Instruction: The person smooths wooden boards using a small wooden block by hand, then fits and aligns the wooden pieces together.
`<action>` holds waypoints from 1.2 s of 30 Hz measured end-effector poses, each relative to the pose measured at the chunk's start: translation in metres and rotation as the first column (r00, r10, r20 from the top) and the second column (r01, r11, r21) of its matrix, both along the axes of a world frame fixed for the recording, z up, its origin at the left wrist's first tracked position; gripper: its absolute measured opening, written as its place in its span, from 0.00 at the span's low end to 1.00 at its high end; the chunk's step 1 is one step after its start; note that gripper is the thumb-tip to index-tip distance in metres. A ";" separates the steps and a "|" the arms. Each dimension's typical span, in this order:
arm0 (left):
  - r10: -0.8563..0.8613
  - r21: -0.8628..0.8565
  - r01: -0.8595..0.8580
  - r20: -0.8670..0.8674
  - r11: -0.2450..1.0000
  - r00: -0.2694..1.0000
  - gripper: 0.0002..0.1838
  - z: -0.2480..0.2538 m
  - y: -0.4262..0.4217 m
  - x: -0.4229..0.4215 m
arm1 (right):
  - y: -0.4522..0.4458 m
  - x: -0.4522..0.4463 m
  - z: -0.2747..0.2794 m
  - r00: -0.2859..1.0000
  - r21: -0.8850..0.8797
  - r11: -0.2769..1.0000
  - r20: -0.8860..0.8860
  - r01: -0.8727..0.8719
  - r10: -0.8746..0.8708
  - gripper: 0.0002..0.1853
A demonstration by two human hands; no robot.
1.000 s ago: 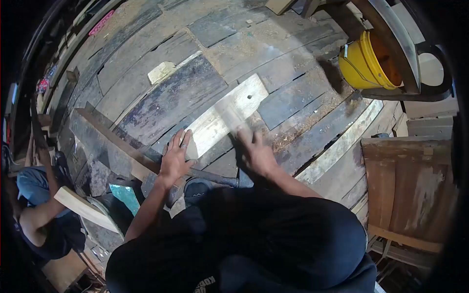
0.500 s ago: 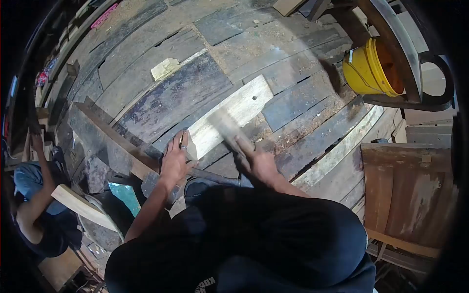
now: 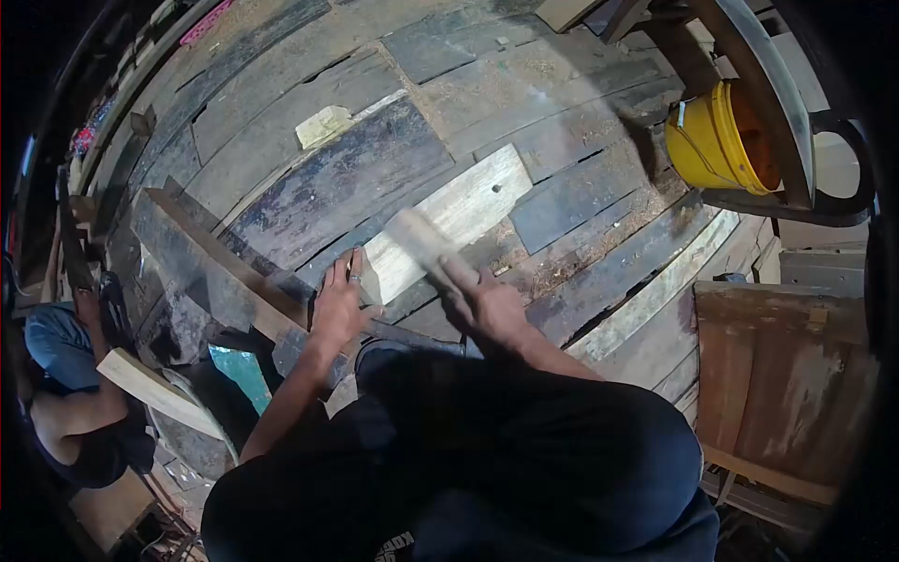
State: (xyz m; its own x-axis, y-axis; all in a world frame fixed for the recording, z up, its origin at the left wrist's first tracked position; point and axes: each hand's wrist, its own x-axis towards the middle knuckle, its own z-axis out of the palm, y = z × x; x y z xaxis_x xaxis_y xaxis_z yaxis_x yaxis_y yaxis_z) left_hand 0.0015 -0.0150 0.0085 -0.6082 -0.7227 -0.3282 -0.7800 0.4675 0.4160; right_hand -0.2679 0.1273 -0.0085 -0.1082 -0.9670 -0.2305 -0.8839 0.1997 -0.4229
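A pale wooden board [image 3: 478, 199] with one dark hole near its far end lies slanted on the plank floor [image 3: 346, 187]. My left hand [image 3: 339, 302] presses on the board's near left end, its fingers apart and a ring on one of them. My right hand [image 3: 489, 304] is wrapped round a block-like tool [image 3: 419, 236], blurred by motion, which lies across the board's face. What kind of tool it is cannot be made out. Past the board's left side is a wide dark plank [image 3: 346, 183].
A yellow bucket [image 3: 716, 140] lies tilted at the upper right. A thick beam [image 3: 211, 267] stands left of my left hand. At the far left another person [image 3: 75, 412] sits by a curved pale board [image 3: 159, 391]. A brown wooden panel [image 3: 777, 375] is at the right.
The blurred tool and my right hand have shifted along the board toward its near left end. My left hand stays on that end. The view has moved slightly.
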 end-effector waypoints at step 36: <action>-0.013 -0.003 0.013 0.032 1.000 0.999 0.65 0.000 -0.001 0.003 | 0.022 -0.078 -0.005 0.991 -0.027 0.996 -0.104 0.082 -0.084 0.40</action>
